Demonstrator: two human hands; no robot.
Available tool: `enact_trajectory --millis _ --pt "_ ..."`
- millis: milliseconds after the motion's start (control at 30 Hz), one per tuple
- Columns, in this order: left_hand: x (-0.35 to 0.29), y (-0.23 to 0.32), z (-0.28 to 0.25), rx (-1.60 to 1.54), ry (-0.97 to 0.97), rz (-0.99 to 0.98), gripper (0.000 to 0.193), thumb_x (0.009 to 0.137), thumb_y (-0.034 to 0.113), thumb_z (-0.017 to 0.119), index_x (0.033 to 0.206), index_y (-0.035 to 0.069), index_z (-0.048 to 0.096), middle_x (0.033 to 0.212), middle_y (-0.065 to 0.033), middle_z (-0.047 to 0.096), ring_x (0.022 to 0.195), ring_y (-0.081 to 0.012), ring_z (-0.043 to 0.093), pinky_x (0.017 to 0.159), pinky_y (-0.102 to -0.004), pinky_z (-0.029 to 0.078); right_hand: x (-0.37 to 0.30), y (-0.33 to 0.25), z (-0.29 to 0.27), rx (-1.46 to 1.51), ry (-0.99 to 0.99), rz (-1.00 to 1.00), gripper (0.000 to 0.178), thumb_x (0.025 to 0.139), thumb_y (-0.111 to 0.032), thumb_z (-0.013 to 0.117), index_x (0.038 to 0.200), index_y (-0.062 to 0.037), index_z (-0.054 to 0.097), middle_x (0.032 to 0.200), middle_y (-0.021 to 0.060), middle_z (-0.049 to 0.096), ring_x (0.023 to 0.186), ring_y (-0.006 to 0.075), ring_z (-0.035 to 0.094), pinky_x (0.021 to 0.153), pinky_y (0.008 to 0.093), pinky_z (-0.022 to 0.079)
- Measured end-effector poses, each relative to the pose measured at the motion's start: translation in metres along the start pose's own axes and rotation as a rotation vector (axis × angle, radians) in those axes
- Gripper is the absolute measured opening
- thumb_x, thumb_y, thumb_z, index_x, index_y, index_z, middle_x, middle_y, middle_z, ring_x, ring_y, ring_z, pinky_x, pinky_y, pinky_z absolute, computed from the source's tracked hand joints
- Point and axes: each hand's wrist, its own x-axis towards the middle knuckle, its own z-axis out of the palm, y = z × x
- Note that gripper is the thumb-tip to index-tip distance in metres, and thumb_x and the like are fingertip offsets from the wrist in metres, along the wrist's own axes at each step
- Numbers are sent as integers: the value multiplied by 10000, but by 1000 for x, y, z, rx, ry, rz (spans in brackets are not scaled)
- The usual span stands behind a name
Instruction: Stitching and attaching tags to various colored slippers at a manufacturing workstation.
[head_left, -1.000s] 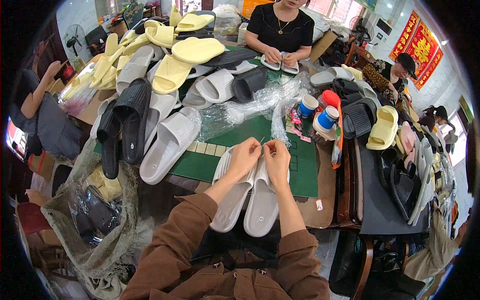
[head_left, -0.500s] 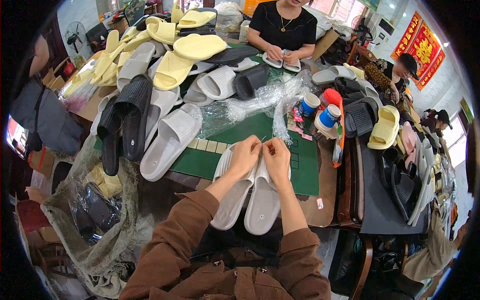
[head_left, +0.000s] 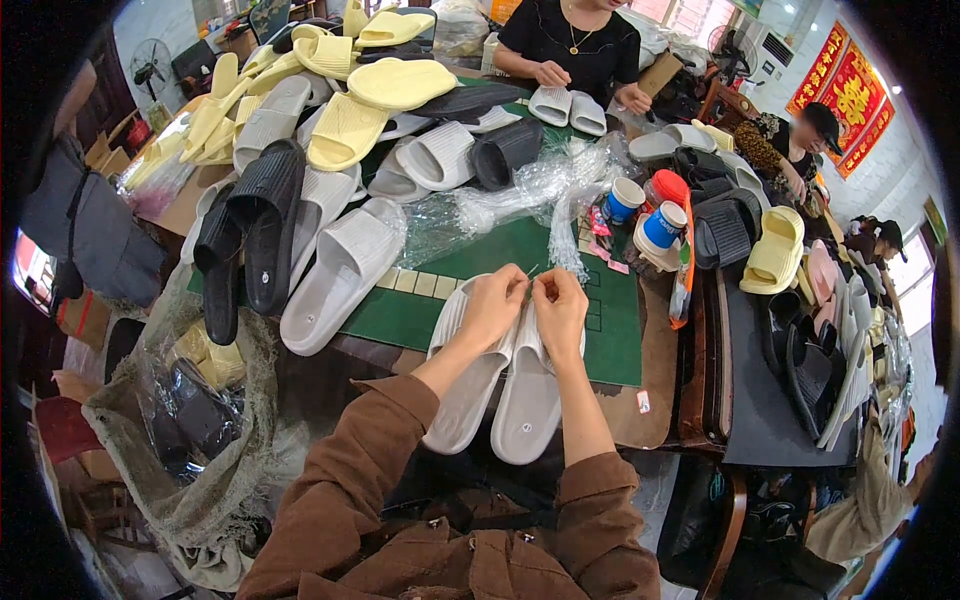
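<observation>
A pair of light grey slide slippers lies side by side at the table's near edge, toes away from me. Above the left slipper, my left hand is closed in a pinch. My right hand pinches beside it, over the front of the right slipper. A thin pale plastic strand shows between the fingertips of both hands, which hide most of it. The slippers' straps are partly covered by my hands. Just beyond lies a bundle of clear plastic strands.
Grey, black and yellow slippers are heaped at the left. Paper cups and a red-lidded jar stand right on the green mat. A co-worker sits opposite. More slippers lie on the right-hand table.
My pinched hands have moved slightly, staying close together. Across the table, the co-worker's hands have come off a grey slipper pair and spread apart.
</observation>
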Motion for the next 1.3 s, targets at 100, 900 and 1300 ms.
enact_trajectory --millis 100,900,1300 --pt "0 -2 1 29 7 5 117 845 79 556 875 -27 594 766 -202 640 706 -328 640 633 -388 477 0 -2 -2 -44 -31 -57 58 766 -9 617 764 5 561 711 137 548 617 274 560 575 369 453" --pt "-3 2 1 74 54 43 104 832 69 561 846 -29 592 743 -220 625 692 -371 625 617 -420 465 1 3 -1 32 -81 0 62 767 -8 618 761 5 557 703 128 553 614 250 562 576 349 455" --pt "-1 3 0 83 37 68 102 835 59 546 848 -32 590 750 -214 629 708 -381 621 625 -423 467 -1 2 0 -18 -9 -28 67 765 -2 615 774 8 550 723 130 549 621 256 562 581 349 455"
